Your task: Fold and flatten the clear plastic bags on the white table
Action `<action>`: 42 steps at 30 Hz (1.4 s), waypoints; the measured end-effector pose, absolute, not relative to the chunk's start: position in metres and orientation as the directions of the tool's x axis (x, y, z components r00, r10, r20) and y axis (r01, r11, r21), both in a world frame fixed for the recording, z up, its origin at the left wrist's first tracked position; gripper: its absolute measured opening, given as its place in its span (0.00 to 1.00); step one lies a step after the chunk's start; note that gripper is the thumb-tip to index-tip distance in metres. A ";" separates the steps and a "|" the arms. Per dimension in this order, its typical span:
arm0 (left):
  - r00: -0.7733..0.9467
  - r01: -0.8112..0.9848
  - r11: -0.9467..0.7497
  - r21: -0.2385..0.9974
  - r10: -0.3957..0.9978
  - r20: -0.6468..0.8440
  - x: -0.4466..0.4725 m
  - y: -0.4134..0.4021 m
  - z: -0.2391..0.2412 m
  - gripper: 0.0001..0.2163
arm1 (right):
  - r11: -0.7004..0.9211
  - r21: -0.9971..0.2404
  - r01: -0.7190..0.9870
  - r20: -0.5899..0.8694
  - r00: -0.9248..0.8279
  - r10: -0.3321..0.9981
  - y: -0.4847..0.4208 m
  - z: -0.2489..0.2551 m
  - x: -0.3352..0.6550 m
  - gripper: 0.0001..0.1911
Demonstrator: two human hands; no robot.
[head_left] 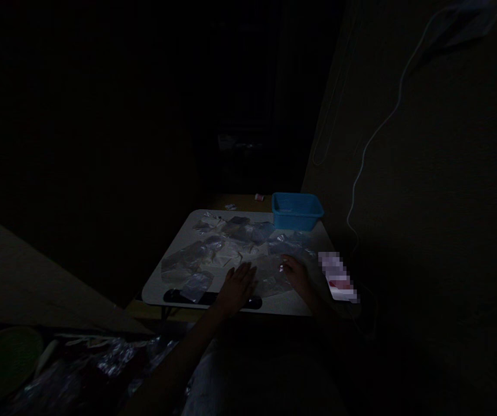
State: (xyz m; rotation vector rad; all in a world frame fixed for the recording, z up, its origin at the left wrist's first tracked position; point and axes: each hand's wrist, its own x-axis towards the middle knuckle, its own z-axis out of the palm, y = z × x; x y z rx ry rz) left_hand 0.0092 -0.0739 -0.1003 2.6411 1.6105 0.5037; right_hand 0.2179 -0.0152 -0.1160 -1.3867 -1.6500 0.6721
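Observation:
My left hand (237, 284) lies flat with its fingers stretched out, at the left edge of a clear plastic bag (270, 278) on the low white table (155, 289). On the bag's right side my right hand (296, 274) has curled fingers, pinched at the plastic, where a small bright glint shows. Several crumpled clear plastic bags (248, 231) spread across the tabletop beyond my hands. A flatter bag (197, 286) lies at the front left, over a dark strip (170, 296) along the table's near edge. Dim light hides fine detail.
A blue plastic basin (297, 221) stands at the table's back right corner. A lit phone-like screen (337, 276), blurred out, is at the right edge. A white cable (363, 156) hangs along the right wall. Behind the table lies a small cup (259, 197). A green round basket (6, 361) sits lower left.

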 end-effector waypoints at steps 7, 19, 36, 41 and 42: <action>0.468 0.867 -0.494 0.068 0.853 0.232 0.008 -0.074 -0.109 0.21 | 0.151 -0.793 0.590 0.219 0.045 0.975 -0.002 -0.112 0.216 0.16; 0.476 0.867 -0.496 0.051 0.854 0.211 0.008 -0.073 -0.109 0.20 | 0.225 -0.831 0.509 0.224 -0.064 0.973 0.028 -0.102 0.212 0.14; 0.410 0.907 -0.421 0.022 0.892 0.191 0.022 -0.068 -0.094 0.22 | 0.510 -0.038 0.859 0.271 -0.482 0.833 -0.087 -0.106 0.218 0.26; 0.332 0.941 -0.338 -0.004 0.920 0.208 0.038 -0.087 -0.095 0.22 | 0.496 -0.029 0.868 0.275 -0.470 0.839 -0.087 -0.103 0.219 0.25; 0.339 0.939 -0.344 -0.011 0.919 0.200 0.040 -0.089 -0.097 0.22 | 0.491 -0.028 0.871 0.274 -0.466 0.841 -0.088 -0.101 0.218 0.25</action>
